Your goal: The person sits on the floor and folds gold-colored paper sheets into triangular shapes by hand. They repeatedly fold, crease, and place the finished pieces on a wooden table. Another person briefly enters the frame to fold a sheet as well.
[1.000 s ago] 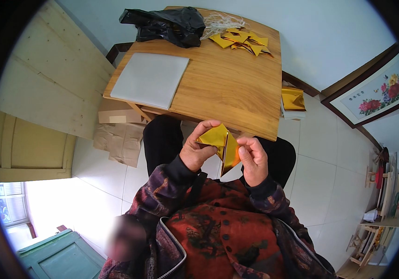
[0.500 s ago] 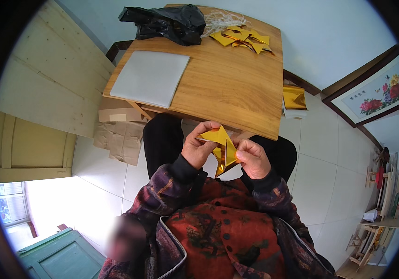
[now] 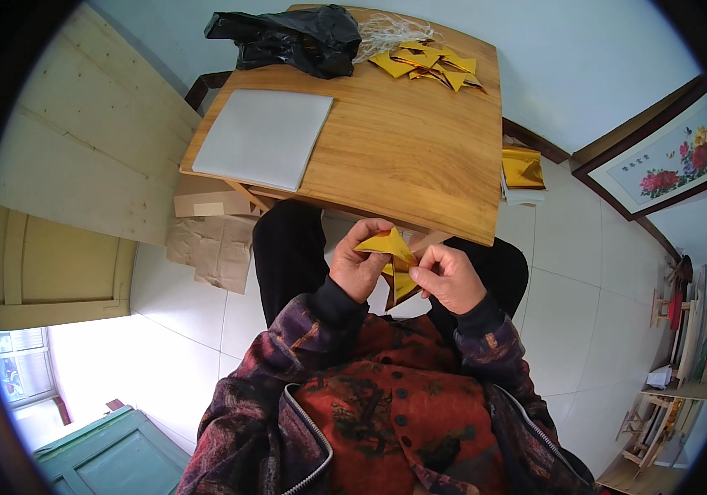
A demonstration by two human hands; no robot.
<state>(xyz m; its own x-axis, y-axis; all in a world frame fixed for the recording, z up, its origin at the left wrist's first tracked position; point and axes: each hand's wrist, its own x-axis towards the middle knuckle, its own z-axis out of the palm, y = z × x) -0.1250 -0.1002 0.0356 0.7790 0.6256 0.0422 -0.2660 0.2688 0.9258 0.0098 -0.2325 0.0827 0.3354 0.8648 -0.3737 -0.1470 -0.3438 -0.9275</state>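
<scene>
Above my lap, just off the table's near edge, I hold a partly folded piece of shiny gold paper (image 3: 392, 245). My left hand (image 3: 359, 262) is closed on its upper left part, thumb below and fingers behind. At its right side, my right hand (image 3: 450, 278) pinches a folded flap between thumb and forefinger. The lower end of the gold paper narrows to a point below my hands. Several folded gold paper pieces (image 3: 427, 64) lie heaped at the table's far right.
On the wooden table (image 3: 407, 157) rest a stack of white sheets (image 3: 263, 139), a black plastic bag (image 3: 295, 41) and tangled white strings (image 3: 393, 35). A stack of gold sheets (image 3: 522, 169) sits beyond the table's right edge. Flattened cardboard (image 3: 209, 247) lies at the left.
My right hand has shifted slightly and its thumb now presses across the lower flap, which looks narrower. My left hand keeps its hold on the gold paper.
</scene>
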